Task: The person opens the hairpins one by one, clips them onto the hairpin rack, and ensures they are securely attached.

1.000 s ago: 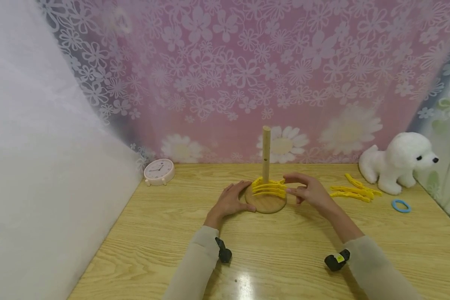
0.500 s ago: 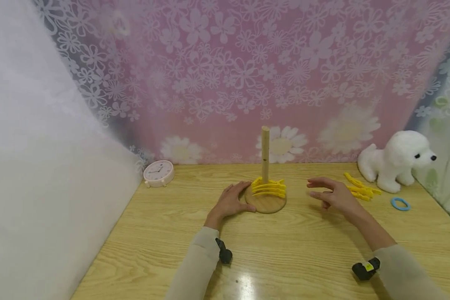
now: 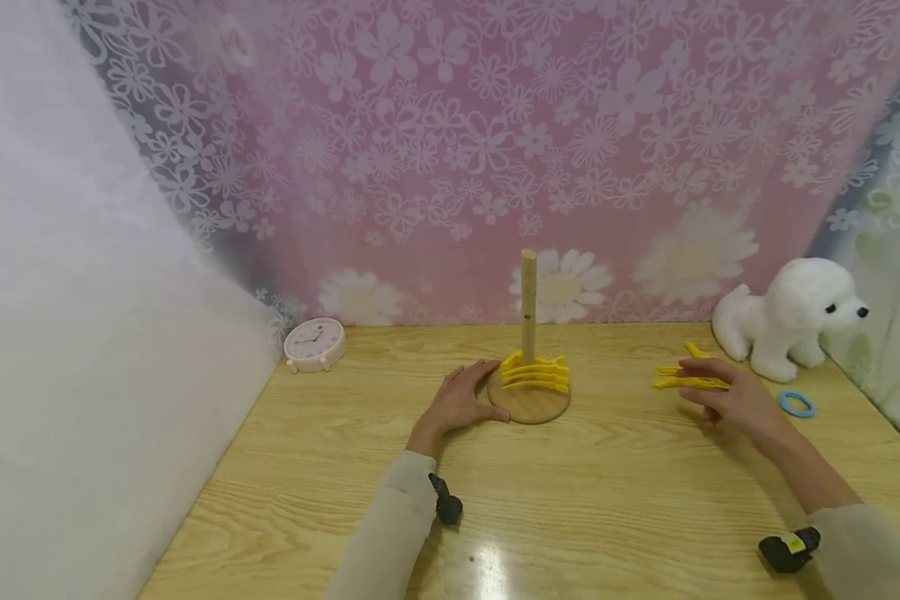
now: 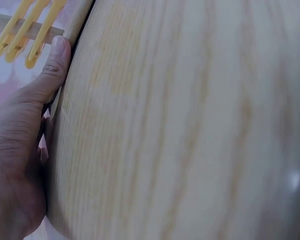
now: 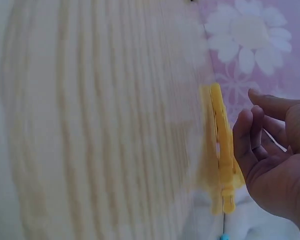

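Pale pink casing is shown by an alarm clock (image 3: 315, 344), seen between nine and ten o'clock from the round wooden base (image 3: 531, 408). At nine o'clock of that base, the left hand (image 3: 457, 402) is laid against the rim: its thumb and fingers are parted widely, the fingertips set near ten o'clock and the thumb near eight, nothing being clenched. An upright wooden peg (image 3: 528, 304) is fixed in the base, and about its foot the stacked yellow strips (image 3: 535, 375) are piled. At three o'clock from the base, loose yellow strips (image 3: 671, 383) are spread on the table (image 3: 607, 492), partly covered in the head view by the right hand (image 3: 738, 408). Its fingers are loosely bent, a small gap being left at the fingertips, and nothing is seen gripped; whether the strips are touched cannot be told. At three o'clock from that hand a blue ring (image 3: 798, 416) is placed, and at one o'clock a white toy dog (image 3: 802, 312) is set
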